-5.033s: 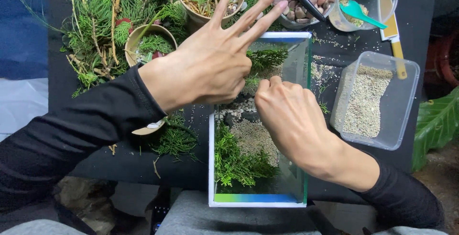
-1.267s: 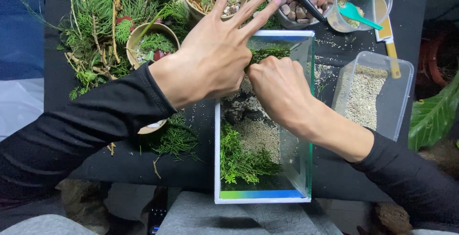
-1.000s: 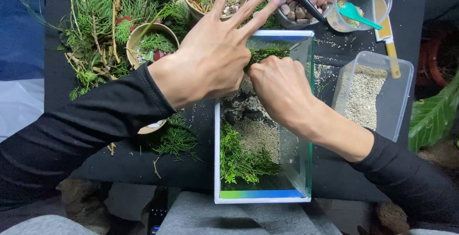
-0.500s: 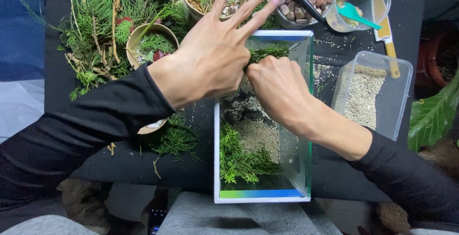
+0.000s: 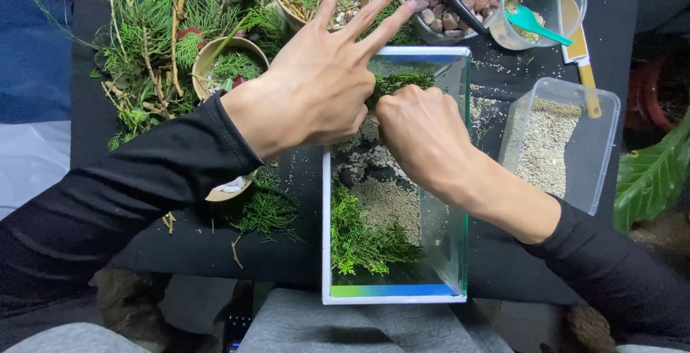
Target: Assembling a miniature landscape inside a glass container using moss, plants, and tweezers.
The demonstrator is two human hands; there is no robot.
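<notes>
Rectangular clear glass tank [image 5: 460, 180] at table centre: near end planted with green sprigs [image 5: 363, 234], middle laid with pale gravel and small stones [image 5: 384, 191]. Right hand [image 5: 420, 137] curled, pinching greenery at far end. Left hand [image 5: 320, 83] spread above rim. Far-end planting unfinished.

I see the left hand [image 5: 316, 87] with three fingers [image 5: 381, 8] splayed straight, thumb and forefinger tucked down out of view. Right hand [image 5: 424, 137] curled into a loose fist, knuckles up, fingertips hidden. Both forearms black-sleeved, converging from the lower corners.
</notes>
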